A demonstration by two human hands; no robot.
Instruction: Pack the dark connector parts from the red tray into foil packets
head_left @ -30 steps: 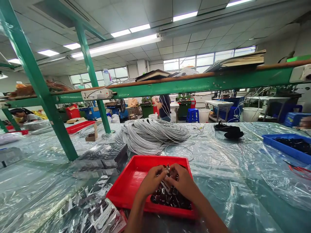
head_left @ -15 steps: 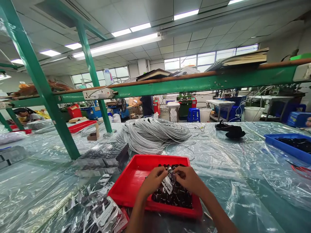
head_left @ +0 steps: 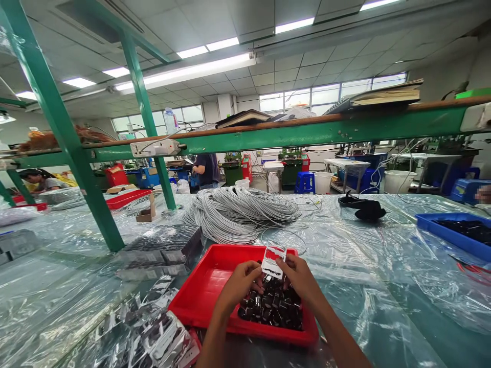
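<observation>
Above the red tray [head_left: 205, 296], a small white card [head_left: 273, 262] is held up, with red and dark patches inside its white border; I cannot tell whether these are cut-outs or print. My left hand [head_left: 242, 281] pinches its left edge. At its right edge, the thumb and fingers of my right hand [head_left: 297, 276] are closed on it. Under both hands, small shiny black parts [head_left: 272, 306] fill the tray's right part, some with silvery ends. Left of the tray lies a heap of clear-wrapped white and dark pieces [head_left: 153, 327].
Behind the tray lies a big coil of grey cable [head_left: 241, 212]. Dark wrapped boxes [head_left: 161, 248] are stacked left of it. A black pouch-like item [head_left: 368, 210] and a blue tray [head_left: 452, 232] lie to the right. A green post [head_left: 92, 184] rises at left. Another person [head_left: 207, 169] stands beyond.
Both hands have turned the white card from a tilted, lower position to face me, slightly higher. The hands have parted a little. The person in the background has moved left.
</observation>
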